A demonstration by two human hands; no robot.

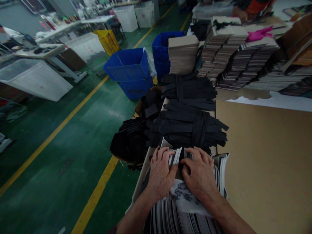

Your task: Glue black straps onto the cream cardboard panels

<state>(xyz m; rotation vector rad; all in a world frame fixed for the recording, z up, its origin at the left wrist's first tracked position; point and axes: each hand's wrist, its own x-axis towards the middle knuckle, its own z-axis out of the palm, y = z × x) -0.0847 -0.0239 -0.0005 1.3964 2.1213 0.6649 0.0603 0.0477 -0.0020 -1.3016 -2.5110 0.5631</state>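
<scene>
Thin black-and-white sheets stand on edge, packed in rows in a container close to me. My left hand is closed over a small bunch of these sheets, its fingers on the far side and its thumb on the near side. My right hand curls over the sheets just to the right, fingertips down among them; what lies under its fingers is mostly hidden. Between my wrists a white cloth with dark handwritten marks lies on top of the rows. Bundles of black strips lie just beyond my fingers.
A brown tabletop extends on the right. Tall stacks of sheets stand behind it, with a pink item on top. Blue bins stand on the green floor. A co-worker's hand shows at the top right.
</scene>
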